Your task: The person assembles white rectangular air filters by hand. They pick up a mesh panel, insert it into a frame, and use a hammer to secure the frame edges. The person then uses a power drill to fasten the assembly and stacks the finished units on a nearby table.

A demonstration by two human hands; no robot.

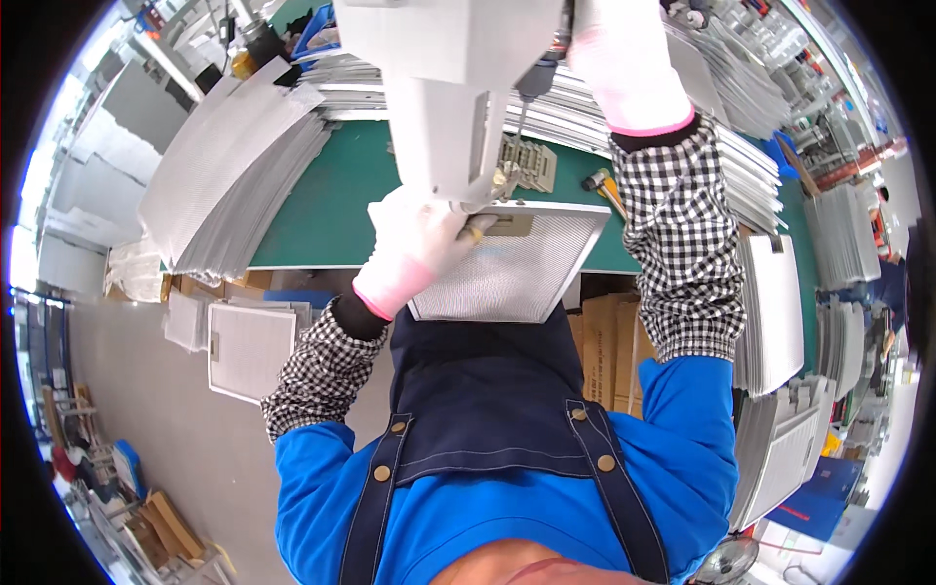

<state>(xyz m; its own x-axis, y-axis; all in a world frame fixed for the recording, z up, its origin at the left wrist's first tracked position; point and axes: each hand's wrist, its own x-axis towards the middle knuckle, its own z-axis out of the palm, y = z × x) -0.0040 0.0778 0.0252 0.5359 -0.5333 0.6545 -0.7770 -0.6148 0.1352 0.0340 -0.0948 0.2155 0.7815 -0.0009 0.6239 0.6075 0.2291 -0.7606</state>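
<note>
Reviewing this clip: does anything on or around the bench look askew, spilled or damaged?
No spill or clear damage shows. One thing looks untidy: the stack of pale sheets at the left of the green bench is fanned out, its edges not lined up.

gloved left hand near midline, gloved right hand farther forward
</note>
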